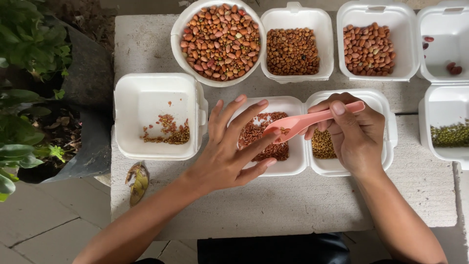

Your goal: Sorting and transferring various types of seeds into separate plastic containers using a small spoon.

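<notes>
Head view, looking straight down on a pale stone slab [293, 205] laid out with white foam trays of sorted seeds. The right hand [354, 134] pinches the handle of a pink plastic spoon [305, 122] between thumb and bent fingers, a firm grasp at the handle's far end, so that the bowl reaches leftward from the grip and hangs over the tray of reddish-brown grains [266, 139]. The left hand [229, 149] holds nothing: its fingers are spread and relaxed, with the fingertips beside and under the spoon's bowl, seemingly to steady it or nudge grains at its lip. Directly beneath the grip sits the neighbouring tray of small tan seeds [322, 144]. Left of both hands, a tray [156, 115] carries only a thin scatter of reddish grains. Beyond the grip, away from the person, stand a round bowl of mixed beans [219, 41], a tray of small brown beans [293, 49] and a tray of larger pinkish beans [369, 49]. To the right of the grip a tray of green seeds [449, 134] lies at the picture's edge. Potted foliage [27, 63] borders the slab.
</notes>
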